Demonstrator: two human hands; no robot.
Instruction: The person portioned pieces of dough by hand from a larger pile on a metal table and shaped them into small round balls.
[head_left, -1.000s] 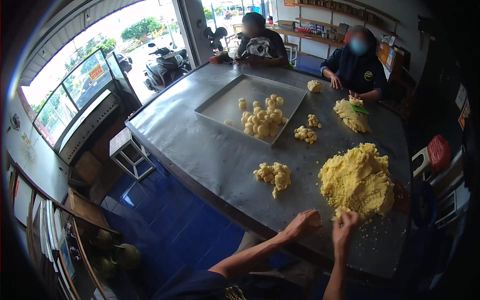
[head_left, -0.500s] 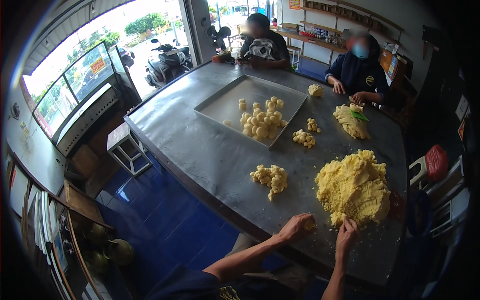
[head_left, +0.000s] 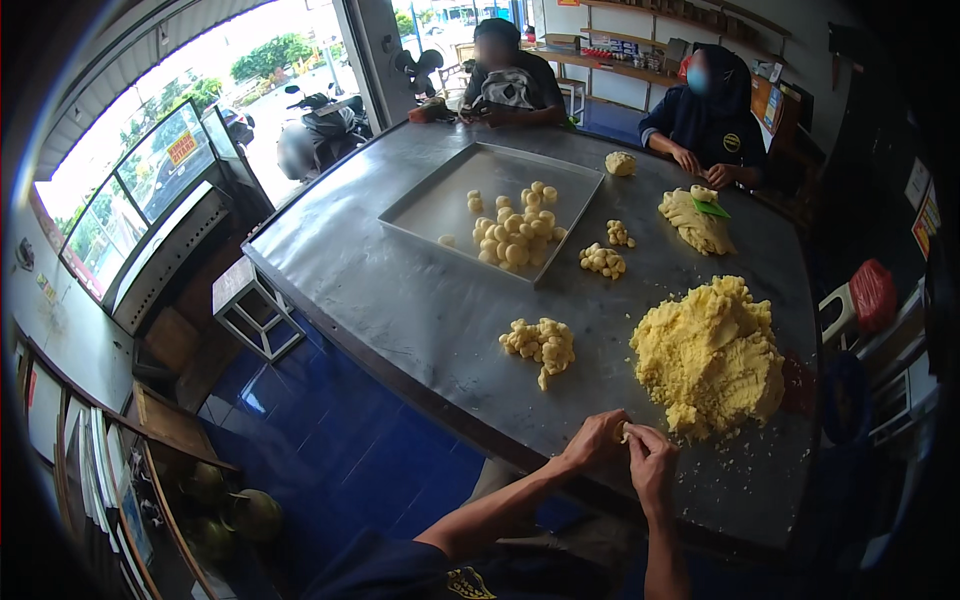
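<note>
Above the table's near edge my two hands meet. My left hand (head_left: 597, 440) is closed around a small piece of dough (head_left: 625, 432), of which only a pale bit shows at the fingers. My right hand (head_left: 652, 458) presses its fingertips together against that same piece; whether it also pinches some yellow crumbs cannot be seen. Just beyond it rises a big mound of crumbly yellow mash (head_left: 710, 355). Ahead of my left hand lies a cluster of small dough pieces (head_left: 540, 347), with two smaller clusters (head_left: 602, 261) (head_left: 620, 234) farther off.
A metal tray (head_left: 410, 205) of round dough balls (head_left: 515, 235) sits mid-table. At far right, a co-worker (head_left: 705, 130) handles dough beside a larger dough lump (head_left: 695, 222) with a green scraper (head_left: 711, 208). Another person (head_left: 512, 85) sits at the far edge. A stool (head_left: 255, 300) stands left.
My right hand has left the yellow mound's near edge and moved left to meet my left hand. The view has shifted slightly.
</note>
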